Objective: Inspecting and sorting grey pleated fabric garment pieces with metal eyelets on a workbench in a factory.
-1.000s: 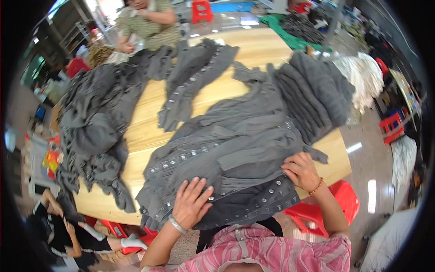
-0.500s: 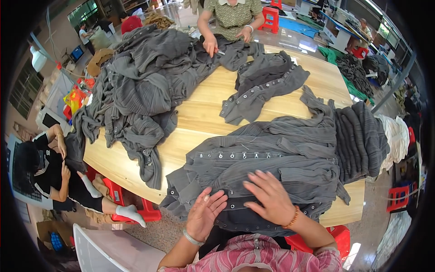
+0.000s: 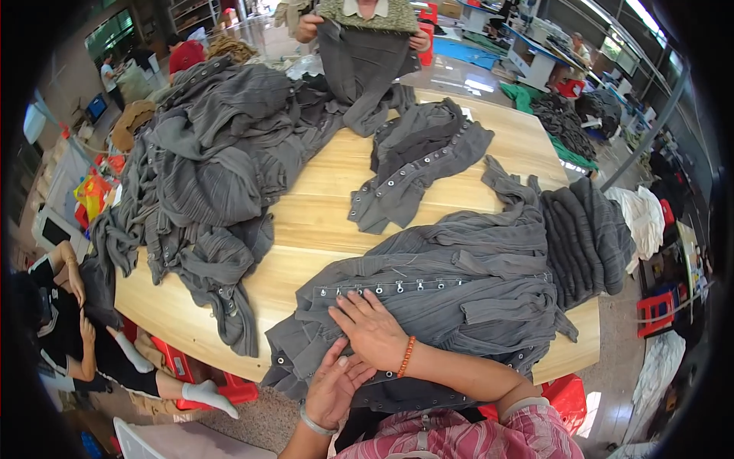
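Observation:
A dark grey crinkled shirt [image 3: 436, 260] lies spread out in front of me, its front strip lined with metal rings or snaps. My right hand [image 3: 372, 329] rests flat on it beside that strip, fingers stretched out. Just below, my left hand [image 3: 330, 392] is at the shirt's near left edge, palm turned partly up and fingers extended. The right hand partly covers its fingertips. Neither hand grips the cloth. At the right end of the shirt sits a stack of folded grey garments [image 3: 585, 241].
A large heap of grey garments [image 3: 222, 153] covers the wooden table's [image 3: 306, 245] left side. Another grey piece with metal rings [image 3: 420, 164] lies mid-table. Across from me a person holds up a grey garment [image 3: 355, 65]. Someone sits at left; red stools [image 3: 566, 398] stand around.
My right hand has moved left and down onto the shirt, beside its ringed strip. My left hand has shifted slightly lower. The person opposite has lifted a garment. The view has shifted somewhat.

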The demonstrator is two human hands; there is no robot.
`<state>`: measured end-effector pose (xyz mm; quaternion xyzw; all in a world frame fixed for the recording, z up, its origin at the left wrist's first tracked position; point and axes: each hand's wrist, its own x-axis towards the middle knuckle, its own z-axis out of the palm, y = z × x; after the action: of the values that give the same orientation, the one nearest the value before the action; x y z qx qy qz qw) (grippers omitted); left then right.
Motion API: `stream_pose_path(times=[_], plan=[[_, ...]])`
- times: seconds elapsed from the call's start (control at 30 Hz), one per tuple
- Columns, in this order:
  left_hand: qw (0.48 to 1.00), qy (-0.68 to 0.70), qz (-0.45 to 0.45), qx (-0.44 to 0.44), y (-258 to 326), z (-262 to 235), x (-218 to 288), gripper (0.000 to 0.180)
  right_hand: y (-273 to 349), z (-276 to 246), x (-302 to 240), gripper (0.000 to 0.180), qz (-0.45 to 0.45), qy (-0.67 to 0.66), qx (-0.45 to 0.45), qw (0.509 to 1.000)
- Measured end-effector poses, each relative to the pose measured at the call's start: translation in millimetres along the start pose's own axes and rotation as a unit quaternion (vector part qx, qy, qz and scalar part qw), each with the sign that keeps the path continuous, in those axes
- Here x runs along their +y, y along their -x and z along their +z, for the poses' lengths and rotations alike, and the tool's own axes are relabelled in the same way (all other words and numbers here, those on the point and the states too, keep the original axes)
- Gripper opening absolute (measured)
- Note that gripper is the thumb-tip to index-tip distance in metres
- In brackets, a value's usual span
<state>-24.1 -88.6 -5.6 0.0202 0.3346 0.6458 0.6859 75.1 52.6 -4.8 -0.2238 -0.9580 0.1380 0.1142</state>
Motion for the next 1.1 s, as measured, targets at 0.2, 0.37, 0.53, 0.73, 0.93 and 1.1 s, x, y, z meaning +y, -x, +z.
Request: stream_pose_path(times=[0.2,0.37,0.53,0.73,0.93,1.1], plan=[[1.0,-0.013,0.018,0.016,-6,2,10,0.028,1,-15,4,0.051,-0.016,-0.103,-0.031,0.994],[0.998,-0.055,-0.016,-0.026,-17,-14,17,0.047,10,-3,6,0.029,0.022,-0.167,0.006,0.986],[0.997,0.014,-0.045,-0.055,-41,-29,30,0.047,19,-17,7,0.025,0.018,-0.243,0.069,0.967],[0.984,-0.064,0.123,0.114,-69,28,50,0.006,8,-34,10,0.024,-0.009,-0.283,0.073,0.956],[0.971,-0.017,0.214,0.101,-99,3,46,0.006,3,-42,2,0.087,0.02,-0.184,0.042,0.982],[0.964,-0.05,0.254,0.056,-100,12,37,0.022,-16,-14,5,0.098,0.09,-0.106,0.137,0.981]])
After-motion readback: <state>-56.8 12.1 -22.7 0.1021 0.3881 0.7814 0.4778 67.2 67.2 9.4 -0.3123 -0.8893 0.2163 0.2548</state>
